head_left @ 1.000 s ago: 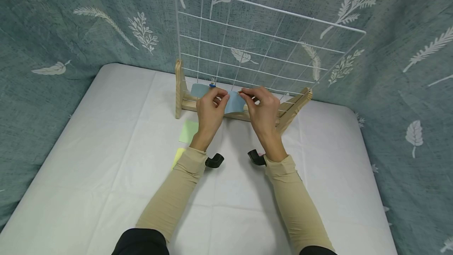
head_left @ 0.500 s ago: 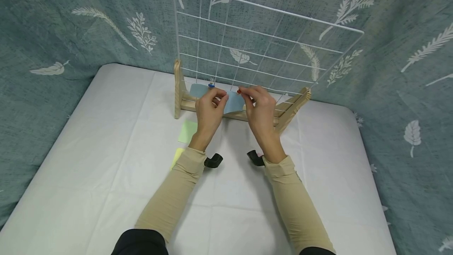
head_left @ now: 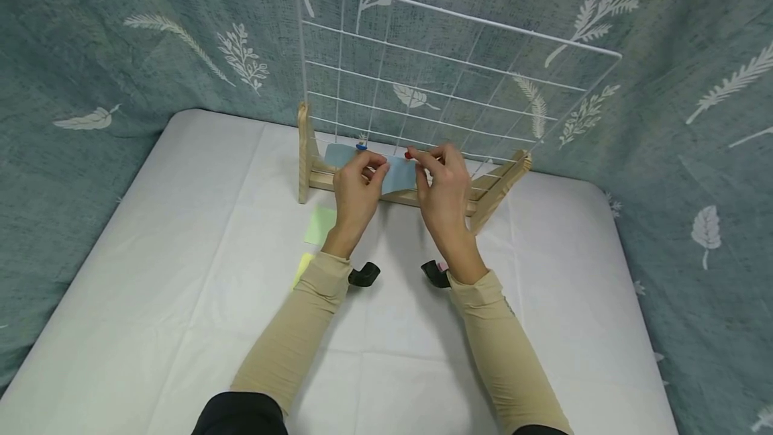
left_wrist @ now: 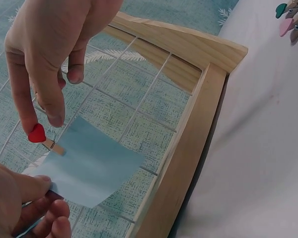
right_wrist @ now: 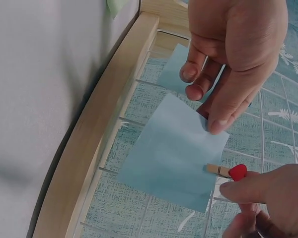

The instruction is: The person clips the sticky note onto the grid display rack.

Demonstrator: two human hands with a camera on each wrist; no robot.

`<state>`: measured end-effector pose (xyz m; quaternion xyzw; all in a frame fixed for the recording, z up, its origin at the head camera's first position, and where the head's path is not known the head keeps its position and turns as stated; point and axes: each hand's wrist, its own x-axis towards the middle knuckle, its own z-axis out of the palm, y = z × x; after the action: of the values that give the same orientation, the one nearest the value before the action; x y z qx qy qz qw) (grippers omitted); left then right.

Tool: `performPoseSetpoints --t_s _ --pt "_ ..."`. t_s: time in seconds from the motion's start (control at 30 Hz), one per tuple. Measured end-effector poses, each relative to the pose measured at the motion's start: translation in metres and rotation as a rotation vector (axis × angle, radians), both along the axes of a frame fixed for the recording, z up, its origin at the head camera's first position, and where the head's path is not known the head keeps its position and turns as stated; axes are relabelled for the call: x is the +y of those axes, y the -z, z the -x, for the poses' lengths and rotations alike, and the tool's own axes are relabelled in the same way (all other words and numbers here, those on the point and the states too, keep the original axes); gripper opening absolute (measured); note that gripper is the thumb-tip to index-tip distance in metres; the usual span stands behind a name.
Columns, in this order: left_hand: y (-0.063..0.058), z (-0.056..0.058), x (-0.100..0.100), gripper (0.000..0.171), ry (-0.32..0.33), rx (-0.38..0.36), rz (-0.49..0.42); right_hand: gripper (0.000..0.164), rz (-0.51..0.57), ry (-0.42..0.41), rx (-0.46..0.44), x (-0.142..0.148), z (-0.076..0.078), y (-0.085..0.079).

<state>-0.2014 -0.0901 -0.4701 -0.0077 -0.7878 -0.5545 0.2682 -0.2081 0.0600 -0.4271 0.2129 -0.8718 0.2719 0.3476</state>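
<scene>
My left hand [head_left: 355,188] pinches the upper left corner of a pale blue paper note [head_left: 398,174] against the white wire grid [head_left: 423,89]. A small wooden clothespin with a red heart [left_wrist: 37,133] is clamped on the note's upper edge. With thumb and forefinger apart, my right hand [head_left: 445,186] has its fingertip at the red heart; the thumb [right_wrist: 233,190] stands clear of the clothespin. Further left, a second blue note [head_left: 338,154] hangs from the grid under a clip with a blue top [head_left: 361,146], partly hidden behind my left hand in the right wrist view.
Wooden feet [head_left: 304,153] and a wooden bar [left_wrist: 188,158] support the grid on the white-covered table [head_left: 199,274]. Green [head_left: 320,224] and yellow [head_left: 303,267] notes lie by my left forearm. Green and pink heart clothespins [left_wrist: 288,26] lie on the table in the left wrist view.
My right thumb and forefinger have spread apart and released the red heart clothespin, which stays on the note. The left hand keeps its pinch in place.
</scene>
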Motion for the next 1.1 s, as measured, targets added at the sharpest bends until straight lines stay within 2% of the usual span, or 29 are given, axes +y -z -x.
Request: performPoseSetpoints --t_s 0.33,0.53,0.7,0.9,1.1 --pt "-0.001 0.0 0.001 0.006 0.004 0.016 -0.003 0.04 -0.054 -0.005 -0.031 0.001 -0.004 -0.003" --pt "0.0 0.0 0.002 0.006 -0.001 0.028 -0.005 0.04 -0.044 -0.025 -0.04 0.003 -0.004 -0.001" --pt "0.0 -0.001 0.004 0.007 -0.001 0.041 -0.019 0.042 0.008 -0.062 -0.047 0.009 -0.005 0.006" --pt "0.0 -0.003 0.009 0.008 -0.009 0.022 -0.025 0.046 0.128 -0.116 -0.046 0.018 -0.011 0.013" --pt "0.001 -0.007 0.009 0.007 -0.016 0.002 -0.036 0.048 0.207 -0.115 -0.042 0.028 -0.019 0.015"
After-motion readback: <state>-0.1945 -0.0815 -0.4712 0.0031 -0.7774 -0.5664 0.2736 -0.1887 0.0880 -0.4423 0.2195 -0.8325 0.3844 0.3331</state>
